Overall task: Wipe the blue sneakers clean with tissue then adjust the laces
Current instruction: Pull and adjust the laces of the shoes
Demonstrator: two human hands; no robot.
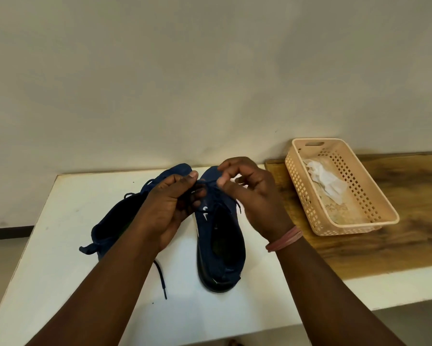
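Two blue sneakers sit on the white table (72,245), toes pointing toward the wall. The right sneaker (221,248) stands upright, opening up, white logo on its tongue. The left sneaker (115,221) lies just left of the right sneaker, angled, mostly hidden behind the left forearm; one loose lace end (161,280) trails from it onto the table, left of the right sneaker's heel.

Both hands are over the front of the right sneaker, at its lacing. Left hand (170,208): fingers curled, thumb and forefinger pinching the dark lace (202,184) above the tongue. Right hand (250,193): thumb and forefinger tips pressed close together at the same lace, other fingers curled loosely. The exact contact of the right fingertips with the lace is hard to make out, as it is dark on dark. A pink band (283,238) circles the right wrist.

Right of the right sneaker, well apart, a beige perforated basket (385,216) rests on a wooden board (410,233). A crumpled white tissue (325,179) lies inside the basket.
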